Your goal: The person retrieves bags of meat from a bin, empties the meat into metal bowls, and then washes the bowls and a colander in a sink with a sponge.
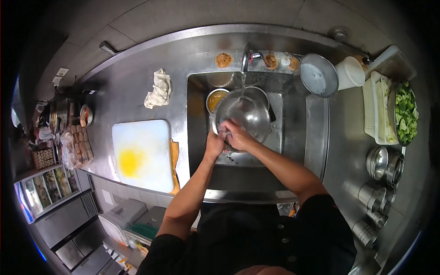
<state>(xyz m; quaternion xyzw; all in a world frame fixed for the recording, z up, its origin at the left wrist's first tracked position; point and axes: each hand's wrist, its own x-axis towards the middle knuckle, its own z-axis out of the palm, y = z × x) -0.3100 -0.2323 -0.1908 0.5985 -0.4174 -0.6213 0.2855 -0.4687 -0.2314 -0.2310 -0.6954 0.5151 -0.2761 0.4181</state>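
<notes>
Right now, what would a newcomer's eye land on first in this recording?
Both hands, left hand and right hand, grip a round steel bowl in the steel sink under the running tap. Left of the sink lies a white cutting board with a yellow stain; far right sits a bowl of chopped green vegetables.

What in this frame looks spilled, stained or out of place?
The white cutting board carries a yellow stain near its middle, and a crumpled cloth lies loose on the steel counter. Otherwise both hands hold a metal bowl under the running tap; nothing looks damaged.
</notes>
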